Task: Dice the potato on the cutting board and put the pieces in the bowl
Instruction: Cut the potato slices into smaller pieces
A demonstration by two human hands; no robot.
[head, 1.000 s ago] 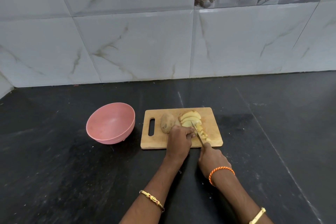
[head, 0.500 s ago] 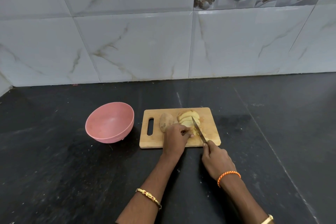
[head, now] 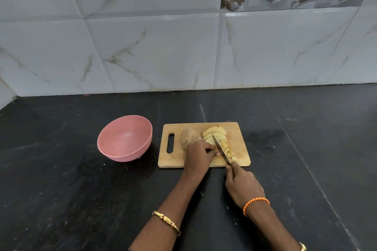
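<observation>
A fan of potato slices [head: 214, 133] lay right of centre on the wooden cutting board [head: 241, 150] in the middle of the frame, with small diced pieces [head: 229, 152] trailing toward its lower right edge and an uncut potato half [head: 188, 138] skin-up to their left. The left hand [head: 199, 154] curled its fingers down on the slices, while the right hand [head: 243, 186] gripped a knife [head: 221, 151] whose blade angled up-left across them. A pink bowl [head: 124, 138] sat left of the board on the black bench [head: 61, 189], below a marbled tile wall [head: 163, 47].
</observation>
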